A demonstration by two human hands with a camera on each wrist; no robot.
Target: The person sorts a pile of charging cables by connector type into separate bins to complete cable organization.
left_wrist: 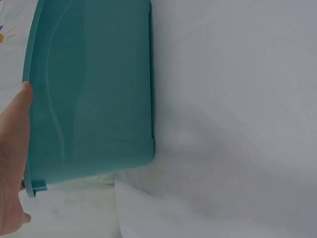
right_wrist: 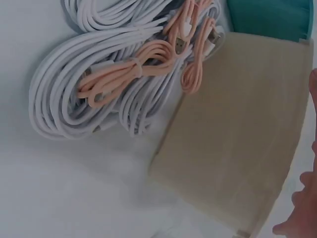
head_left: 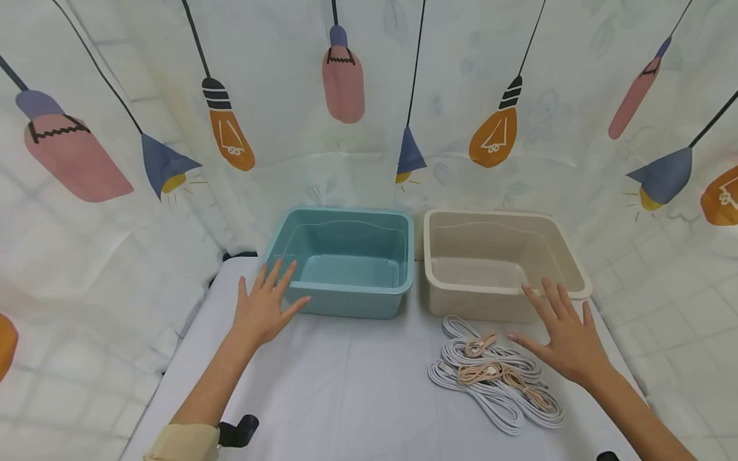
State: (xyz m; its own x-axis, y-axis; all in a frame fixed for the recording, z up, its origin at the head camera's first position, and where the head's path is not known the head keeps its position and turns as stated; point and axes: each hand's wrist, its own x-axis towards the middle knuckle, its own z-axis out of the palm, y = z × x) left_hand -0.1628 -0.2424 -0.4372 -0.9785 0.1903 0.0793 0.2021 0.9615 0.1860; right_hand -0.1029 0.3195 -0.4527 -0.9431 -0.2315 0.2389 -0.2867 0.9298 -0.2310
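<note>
My left hand [head_left: 261, 312], its fingers spread, is over the near left corner of a teal plastic bin [head_left: 346, 301]. In the left wrist view the thumb lies near the rim of that bin [left_wrist: 99, 89]; whether it touches, I cannot tell. My right hand [head_left: 567, 336] is spread too, close to the front of a beige bin [head_left: 484, 306] and holding nothing. Left of it on the table lies a pile of coiled white cables [head_left: 501, 403] with several smaller peach cables [head_left: 481, 372] on top. USB plugs on the peach cables [right_wrist: 138, 69] show in the right wrist view.
Both bins stand side by side at the back of a white-covered table [head_left: 346, 384], with nothing seen inside. Behind and beside them hangs a curtain [head_left: 277, 115] printed with lamps and bulbs. A black fitting [head_left: 239, 432] sits by the left forearm.
</note>
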